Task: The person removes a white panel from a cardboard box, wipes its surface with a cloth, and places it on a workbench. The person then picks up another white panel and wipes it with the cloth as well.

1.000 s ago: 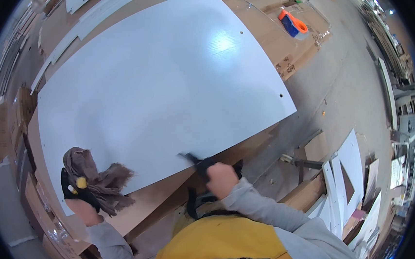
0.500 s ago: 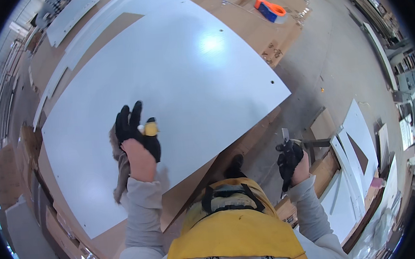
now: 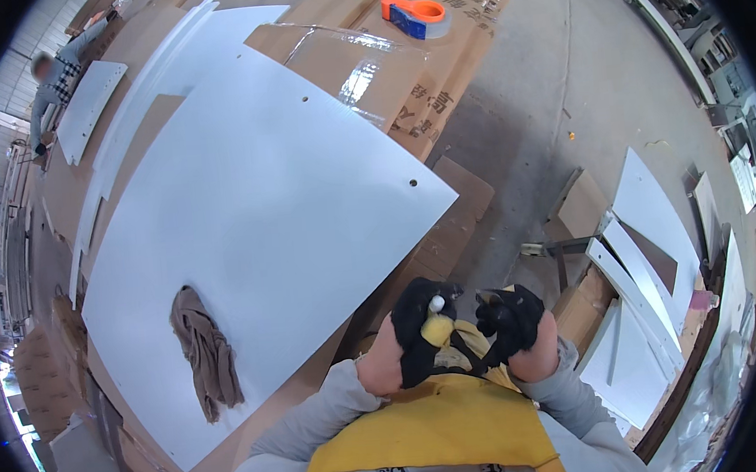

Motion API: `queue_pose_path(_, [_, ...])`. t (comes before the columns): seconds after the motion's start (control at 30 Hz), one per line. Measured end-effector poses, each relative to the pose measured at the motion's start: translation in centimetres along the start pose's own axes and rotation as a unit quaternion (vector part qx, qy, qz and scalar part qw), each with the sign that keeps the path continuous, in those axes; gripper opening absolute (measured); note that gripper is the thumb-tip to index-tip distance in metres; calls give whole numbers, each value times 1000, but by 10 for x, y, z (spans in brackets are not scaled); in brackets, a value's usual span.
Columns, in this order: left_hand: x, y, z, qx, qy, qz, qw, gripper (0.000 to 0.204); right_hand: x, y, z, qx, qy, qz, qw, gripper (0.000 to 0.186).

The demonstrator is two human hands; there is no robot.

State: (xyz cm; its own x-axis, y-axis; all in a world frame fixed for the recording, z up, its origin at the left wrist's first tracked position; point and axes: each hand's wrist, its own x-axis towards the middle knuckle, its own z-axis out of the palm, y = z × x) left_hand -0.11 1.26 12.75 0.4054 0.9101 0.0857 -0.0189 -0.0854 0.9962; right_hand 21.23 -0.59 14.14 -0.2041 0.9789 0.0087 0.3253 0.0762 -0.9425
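Both my hands, in black gloves, are close together in front of my yellow apron [image 3: 428, 423], beside the near edge of a large white panel [image 3: 260, 201]. My left hand [image 3: 417, 330] is curled closed, with a yellow covering around its thumb and a small white rounded tip showing by the fingers; what it holds I cannot make out. My right hand [image 3: 511, 319] is closed too, its fingers drawn inward around something mostly hidden. A crumpled brown cloth [image 3: 203, 352] lies on the panel's near left part, apart from both hands.
Cardboard [image 3: 356, 65] lies under and beyond the panel, bearing an orange and blue tape dispenser [image 3: 414, 16]. White offcut boards [image 3: 636, 304] lean at the right. Another person [image 3: 59, 79] stands at far left by a smaller white panel [image 3: 93, 107].
My left hand has left the cloth on the panel and come right, to my front. My right hand has moved left to meet it; the flat metal piece seen in it before is now hidden.
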Motion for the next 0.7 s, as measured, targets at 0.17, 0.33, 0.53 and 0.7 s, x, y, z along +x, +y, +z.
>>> queue_pose_path(0.17, [17, 9, 2, 103, -8, 79, 991, 52, 26, -28, -31, -171, -125, -118, 970, 45])
queue_pose_path(0.33, [18, 15, -2, 106, -21, 56, 993, 54, 39, -28, -29, -184, -120, -214, 952, 45])
queue_pose_path(0.53, [20, 14, -14, 106, -53, 43, 992, 58, 40, -39, -23, -204, -122, -176, 955, 48])
queue_pose_path(0.7, [22, 19, -24, 84, -57, 31, 994, 59, 40, -43, -12, -252, -70, -215, 941, 50])
